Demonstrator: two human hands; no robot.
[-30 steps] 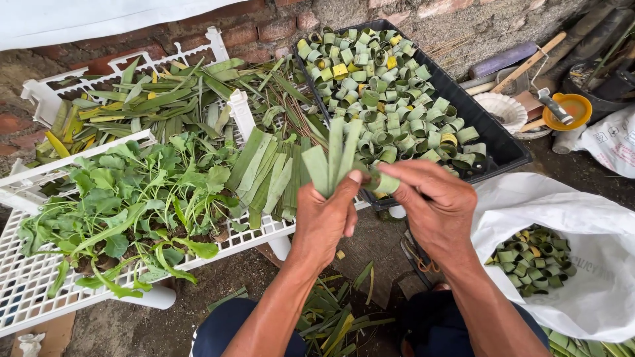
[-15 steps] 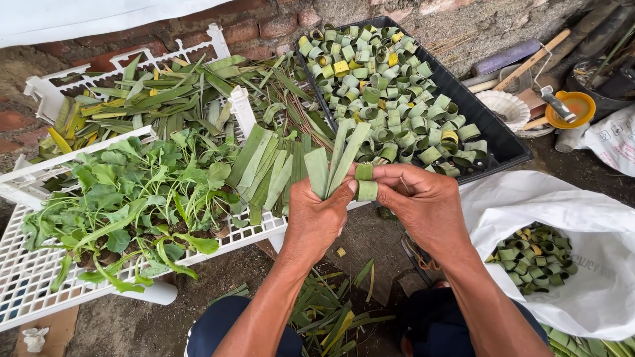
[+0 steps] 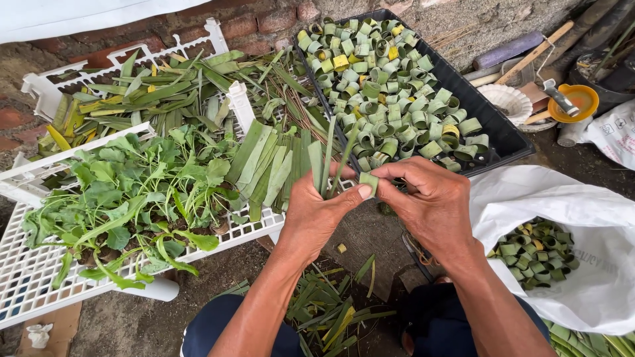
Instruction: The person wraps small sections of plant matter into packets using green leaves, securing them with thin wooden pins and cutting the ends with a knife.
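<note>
At the far left we see a white slatted crate [image 3: 40, 291] lying flat as a tray, with leafy green plants [image 3: 126, 198] spread over it, roots towards us, likely so they stay off the dirt. Behind it a second white crate [image 3: 46, 89] holds long narrow leaves [image 3: 159, 92], some yellowing. At the near crate's right end lies a sheaf of flat cut leaf strips [image 3: 264, 165], side by side and within easy reach of the left hand.

Our left hand [image 3: 317, 211] is closed round a small bunch of upright leaf strips [image 3: 327, 155], which fan out above the fist; the thumb stretches right to press on a small green leaf piece [image 3: 368, 182]. Our right hand [image 3: 433, 205] meets it there, fingertips pinching that same piece from the other side, the remaining fingers loosely curled. We judge the two-sided pinch keeps the springy strip from uncurling.

Below the hands, leaf trimmings [image 3: 331, 311] litter the ground between the knees.

Behind the right hand a black tray [image 3: 493, 125] is heaped with small rolled leaf rings [image 3: 383, 86], green with a few yellow. Further right a white sack [image 3: 582, 211] lies open, holding more rings [image 3: 539, 254]. At the top right we make out an orange funnel [image 3: 574, 100] and a wooden handle [image 3: 536, 51]
</note>
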